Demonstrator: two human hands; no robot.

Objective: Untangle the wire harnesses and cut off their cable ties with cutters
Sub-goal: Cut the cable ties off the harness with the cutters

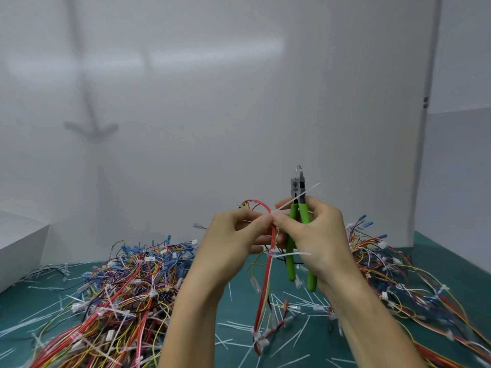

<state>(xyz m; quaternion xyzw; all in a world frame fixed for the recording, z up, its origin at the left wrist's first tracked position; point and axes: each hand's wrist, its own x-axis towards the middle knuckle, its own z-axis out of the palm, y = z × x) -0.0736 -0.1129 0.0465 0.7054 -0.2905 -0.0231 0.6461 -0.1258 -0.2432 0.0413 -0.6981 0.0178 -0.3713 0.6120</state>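
I hold a red, white and yellow wire harness (269, 282) up in front of me; its lower end hangs down to the green mat. My left hand (233, 235) pinches the harness near its looped top. My right hand (316, 232) grips the green-handled cutters (299, 235), jaws pointing up, while its thumb and forefinger pinch the harness next to my left fingers. A white cable tie (305, 193) sticks out up and to the right from that pinch point, crossing the cutter jaws. A second tie (292, 254) wraps the harness lower down.
A large heap of tangled harnesses (119, 296) lies on the mat at the left, another heap (403, 282) at the right. Cut white tie pieces (289, 328) litter the green mat (233, 309) between them. White panels enclose the back, and a white box (18, 248) stands at far left.
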